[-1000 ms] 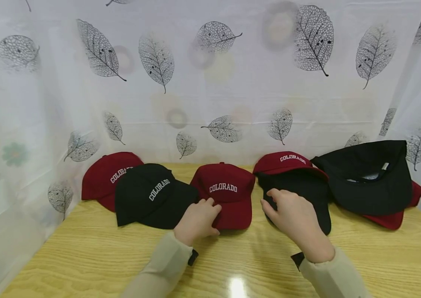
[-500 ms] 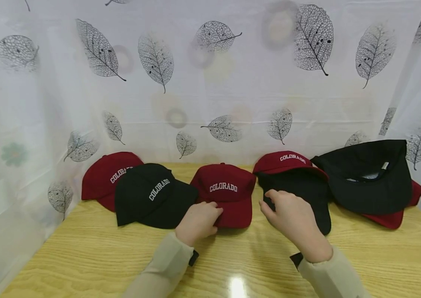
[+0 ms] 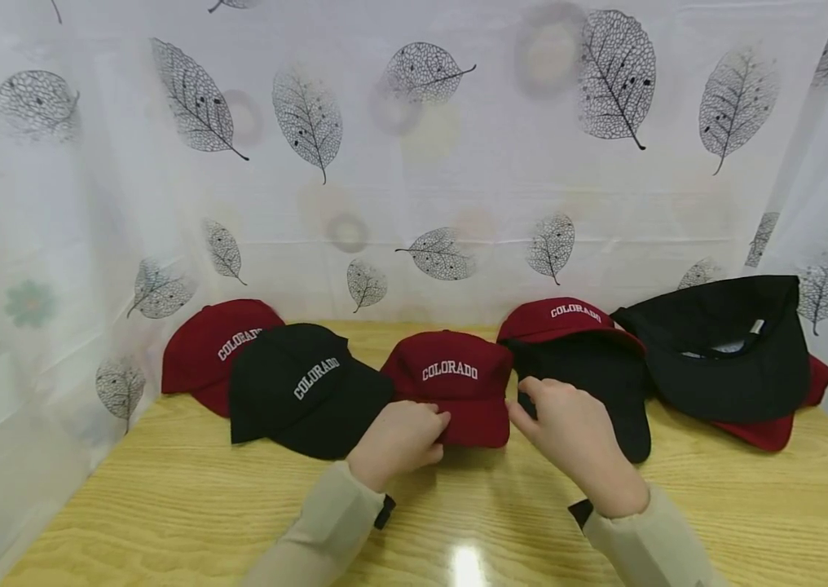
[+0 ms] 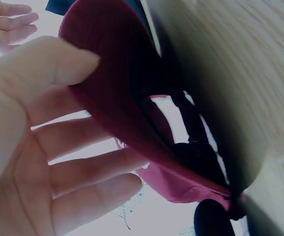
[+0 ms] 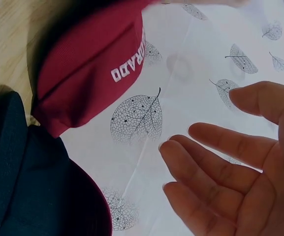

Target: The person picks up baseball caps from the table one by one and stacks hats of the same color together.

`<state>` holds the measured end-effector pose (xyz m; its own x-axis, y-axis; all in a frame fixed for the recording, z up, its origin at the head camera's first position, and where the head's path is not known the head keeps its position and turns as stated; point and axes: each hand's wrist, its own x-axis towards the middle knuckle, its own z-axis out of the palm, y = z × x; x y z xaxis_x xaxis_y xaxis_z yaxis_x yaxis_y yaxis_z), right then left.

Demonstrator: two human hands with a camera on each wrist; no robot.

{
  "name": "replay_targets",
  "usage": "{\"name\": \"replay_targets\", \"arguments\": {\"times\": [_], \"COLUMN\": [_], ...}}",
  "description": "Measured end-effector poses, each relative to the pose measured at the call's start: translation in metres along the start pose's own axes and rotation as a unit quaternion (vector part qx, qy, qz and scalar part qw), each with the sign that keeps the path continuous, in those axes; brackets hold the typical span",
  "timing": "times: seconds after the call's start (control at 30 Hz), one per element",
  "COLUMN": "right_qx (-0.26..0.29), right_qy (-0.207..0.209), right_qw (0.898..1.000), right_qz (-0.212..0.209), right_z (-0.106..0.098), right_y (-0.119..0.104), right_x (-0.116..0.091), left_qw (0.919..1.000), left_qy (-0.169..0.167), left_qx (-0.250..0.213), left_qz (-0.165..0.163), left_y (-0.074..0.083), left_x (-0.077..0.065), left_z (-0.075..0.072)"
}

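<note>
My left hand (image 3: 398,440) pinches the brim of the middle red baseball cap (image 3: 451,371), lettered COLORADO in white. In the left wrist view the thumb lies on the underside of the brim (image 4: 110,54), with the fingers on its other face. The cap's hollow and back strap opening show there, its brim tilted up off the table. To the right of this cap, my right hand (image 3: 575,436) hovers with fingers relaxed, holding nothing. Behind it sits a black cap (image 3: 605,375) partly covered by another red cap (image 3: 561,320).
At the left, a black cap (image 3: 289,391) overlaps a red one (image 3: 209,346) and reaches the middle cap's side. Far right, an upturned black cap (image 3: 737,350) lies over a red cap (image 3: 766,432). A leaf-print curtain (image 3: 414,163) hangs behind the wooden table (image 3: 473,522).
The left hand and the pinched red cap have shifted slightly right, the brim lifting a little. The black cap beside it has been nudged. My right hand has hardly moved.
</note>
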<state>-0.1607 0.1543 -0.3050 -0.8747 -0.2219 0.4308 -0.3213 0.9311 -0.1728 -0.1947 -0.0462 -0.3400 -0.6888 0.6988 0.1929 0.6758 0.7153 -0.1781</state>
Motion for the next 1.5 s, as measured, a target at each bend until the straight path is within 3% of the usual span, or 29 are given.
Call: {"name": "replay_targets", "arguments": {"times": [0.2,0.3,0.5,0.73,0.83,0.97,1.07,1.17,1.37,1.5], "right_qx": [-0.009,-0.012,-0.015,-0.027,-0.027,-0.025,-0.026,-0.024,-0.018,-0.021], "right_qy": [-0.015,-0.030,-0.065,-0.051,-0.059,-0.066,-0.068,-0.074,-0.079,-0.076], "right_qw": [1.000,0.999,0.996,0.993,0.992,0.991,0.991,0.991,0.991,0.991], "right_qz": [-0.020,-0.036,-0.067,-0.107,-0.109,-0.116,-0.116,-0.108,-0.104,-0.106], "right_z": [0.006,0.009,0.014,0.017,0.017,0.018,0.019,0.019,0.018,0.018], "right_y": [-0.001,-0.002,-0.006,-0.011,-0.012,-0.013,-0.013,-0.014,-0.016,-0.016], "right_x": [-0.001,-0.002,-0.004,-0.005,-0.006,-0.006,-0.006,-0.006,-0.006,-0.006], "left_qw": [0.9978,0.9967,0.9978,0.9981,0.9983,0.9962,0.9939,0.9937,0.9947,0.9936], "left_qy": [0.064,0.079,0.059,0.056,0.053,0.017,-0.011,-0.017,0.015,0.010], "left_qx": [0.016,0.019,0.027,0.017,-0.014,-0.086,-0.108,-0.103,-0.070,-0.064], "left_qz": [0.008,0.009,0.015,0.019,0.020,0.001,-0.019,-0.040,-0.073,-0.092], "left_y": [0.003,0.004,0.009,0.013,0.011,0.004,-0.005,-0.017,-0.044,-0.055], "left_x": [0.001,0.001,-0.005,-0.012,-0.013,-0.015,-0.018,-0.025,-0.048,-0.061], "left_z": [-0.003,-0.005,-0.011,-0.018,-0.020,-0.021,-0.021,-0.016,-0.003,0.001]}}
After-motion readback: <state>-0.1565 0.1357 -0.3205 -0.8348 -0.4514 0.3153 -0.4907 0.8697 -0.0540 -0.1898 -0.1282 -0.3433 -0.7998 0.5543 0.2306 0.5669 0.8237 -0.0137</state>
